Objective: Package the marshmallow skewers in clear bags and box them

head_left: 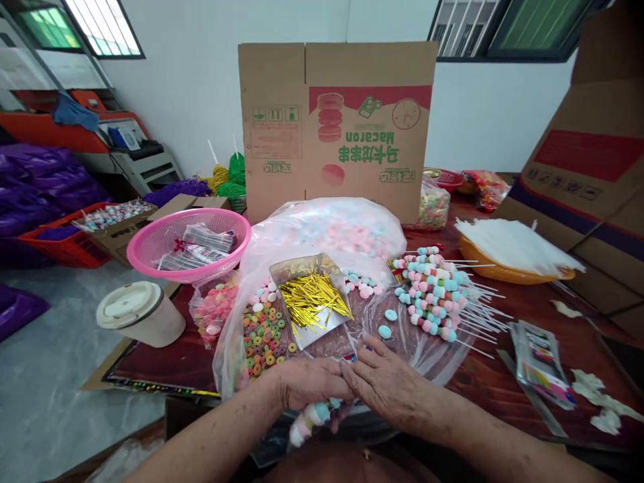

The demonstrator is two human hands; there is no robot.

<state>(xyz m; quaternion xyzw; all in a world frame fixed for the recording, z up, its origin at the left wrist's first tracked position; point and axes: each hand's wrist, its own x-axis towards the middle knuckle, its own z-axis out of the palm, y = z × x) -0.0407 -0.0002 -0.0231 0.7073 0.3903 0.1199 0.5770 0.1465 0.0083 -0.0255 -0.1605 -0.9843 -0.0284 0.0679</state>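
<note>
A skewer of pink, white and blue marshmallows (312,419) slants below my left hand (314,381), whose fingers are closed around its upper part. My right hand (385,379) presses against the left one, fingers bent together; what it pinches is hidden. A bit of red and blue shows by the fingertips. Just ahead, gold twist ties (312,302) lie in an open metallic tray (312,337). Colourful cereal rings (262,335) are to its left. Two blue candies (385,331) rest on the clear plastic sheet near my right hand.
Finished marshmallow skewers (433,292) are piled at right. Behind stands a large cardboard box (276,74) with a bag of marshmallows (327,228) before it. A pink basket (145,251), a white lidded cup (151,322), an orange basket of white sticks (483,268) and flat plastic packets (538,362) surround the work area.
</note>
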